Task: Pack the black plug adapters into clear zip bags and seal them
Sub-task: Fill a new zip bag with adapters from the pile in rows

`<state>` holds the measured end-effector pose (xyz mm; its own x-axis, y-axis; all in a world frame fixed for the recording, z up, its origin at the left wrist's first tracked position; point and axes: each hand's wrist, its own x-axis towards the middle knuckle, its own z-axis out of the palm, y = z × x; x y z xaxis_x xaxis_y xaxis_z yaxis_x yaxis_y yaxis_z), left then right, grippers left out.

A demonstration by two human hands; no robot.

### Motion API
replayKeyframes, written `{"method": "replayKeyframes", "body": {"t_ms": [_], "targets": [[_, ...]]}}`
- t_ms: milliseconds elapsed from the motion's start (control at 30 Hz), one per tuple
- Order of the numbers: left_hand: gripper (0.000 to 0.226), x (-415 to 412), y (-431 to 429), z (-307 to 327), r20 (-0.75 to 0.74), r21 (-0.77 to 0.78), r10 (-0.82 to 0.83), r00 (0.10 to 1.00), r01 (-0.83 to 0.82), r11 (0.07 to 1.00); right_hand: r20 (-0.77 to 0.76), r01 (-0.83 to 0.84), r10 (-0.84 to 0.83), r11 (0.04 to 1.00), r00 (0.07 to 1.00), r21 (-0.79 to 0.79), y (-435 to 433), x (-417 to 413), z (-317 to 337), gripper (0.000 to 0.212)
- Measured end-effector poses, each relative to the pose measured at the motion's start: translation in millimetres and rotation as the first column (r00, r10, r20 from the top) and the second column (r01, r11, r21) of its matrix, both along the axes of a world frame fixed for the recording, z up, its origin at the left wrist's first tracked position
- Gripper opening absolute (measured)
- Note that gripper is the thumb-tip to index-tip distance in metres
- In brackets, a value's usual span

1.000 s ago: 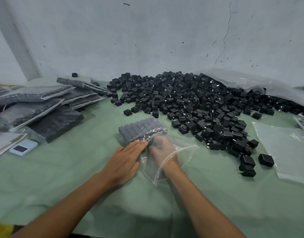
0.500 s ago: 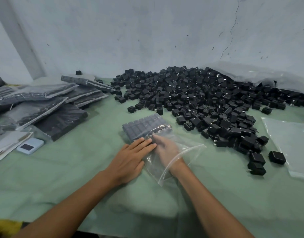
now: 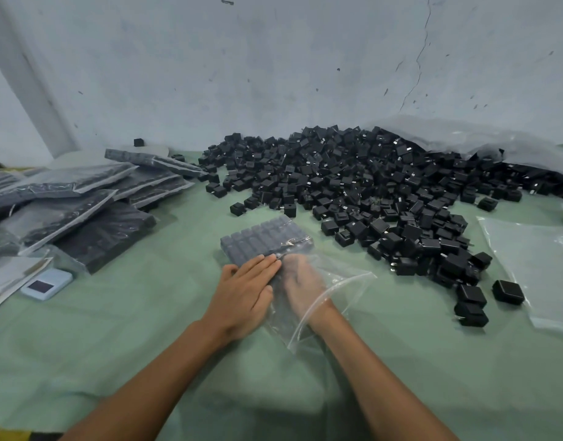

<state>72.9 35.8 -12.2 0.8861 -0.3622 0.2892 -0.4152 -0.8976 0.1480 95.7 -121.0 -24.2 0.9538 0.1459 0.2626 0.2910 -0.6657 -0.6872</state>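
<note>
Change: left hand [image 3: 242, 297] fingers now together, no longer fanned.
Bag [image 3: 347, 281]: under flat left hand; right hand [image 3: 301, 281] flat inside, adapters [image 3: 261, 237] at fingertips.

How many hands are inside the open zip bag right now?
1. The right hand is inside the clear zip bag, visible through the plastic. The left hand lies flat outside it, fingertips by the packed adapters.

Left grip [image 3: 245, 292] flat, fingers straight, right grip [image 3: 301, 281] just beside it (fingers unclear), forearms extended forward
</note>
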Motion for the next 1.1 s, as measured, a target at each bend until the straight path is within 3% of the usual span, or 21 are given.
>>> {"method": "replayKeyframes", "body": {"t_ms": [100,200,267,300,333,400,500,567,633,700,767,867,1100], "targets": [[0.070,0,1,-1,-0.018,0.015,-0.016,1.000,0.016,1.000,0.032,0.008,-0.005,0.995,0.999,-0.098,-1,2,1,0.031],[0.065,2,2,-3,-0.027,0.007,-0.011,1.000,0.011,1.000,-0.078,-0.028,0.021,0.996,0.997,-0.082,-4,4,4,0.023],[0.063,2,1,-3,-0.026,-0.011,0.002,1.000,-0.002,1.000,-0.140,-0.134,0.139,0.990,0.980,0.044,-5,-9,14,0.023],[0.065,2,1,-3,-0.024,-0.023,0.006,1.000,-0.006,1.000,-0.147,-0.121,0.156,0.967,0.977,0.222,-10,-17,19,0.021],[0.068,2,1,-3,-0.021,-0.031,0.008,1.000,-0.008,0.999,-0.151,-0.125,0.168,0.958,0.974,0.260,-18,-27,23,0.019],[0.070,2,1,-2,-0.010,-0.031,0.002,1.000,-0.002,1.000,-0.101,-0.118,0.139,0.974,0.985,0.193,-36,-52,22,0.026],[0.071,2,1,-3,-0.002,-0.027,0.005,1.000,-0.005,1.000,-0.191,-0.131,0.165,0.975,0.968,0.177,-88,-85,16,0.024],[0.072,2,0,-4,-0.003,-0.026,0.007,1.000,-0.007,1.000,-0.220,-0.029,0.073,0.980,0.973,0.196,-127,-99,24,0.020],[0.072,1,-2,-3,0.002,-0.036,0.003,1.000,-0.003,0.999,-0.118,0.127,-0.116,0.988,0.986,0.087,-166,-107,32,0.019],[0.071,0,-3,-3,0.008,-0.044,-0.002,1.000,0.002,0.999,0.025,0.354,-0.353,0.933,0.935,-0.065,-204,-111,36,0.020],[0.071,-1,-4,-3,0.012,-0.035,-0.002,1.000,0.002,0.999,0.054,0.479,-0.477,0.862,0.877,-0.163,-234,-111,37,0.030],[0.071,-1,-4,-4,0.012,-0.027,0.008,1.000,-0.008,1.000,-0.043,0.410,-0.439,0.867,0.898,-0.282,-252,-112,30,0.042],[0.071,-1,-4,-4,0.009,-0.009,0.006,1.000,-0.006,1.000,-0.077,0.402,-0.422,0.895,0.903,-0.192,-254,-114,26,0.033]]}}
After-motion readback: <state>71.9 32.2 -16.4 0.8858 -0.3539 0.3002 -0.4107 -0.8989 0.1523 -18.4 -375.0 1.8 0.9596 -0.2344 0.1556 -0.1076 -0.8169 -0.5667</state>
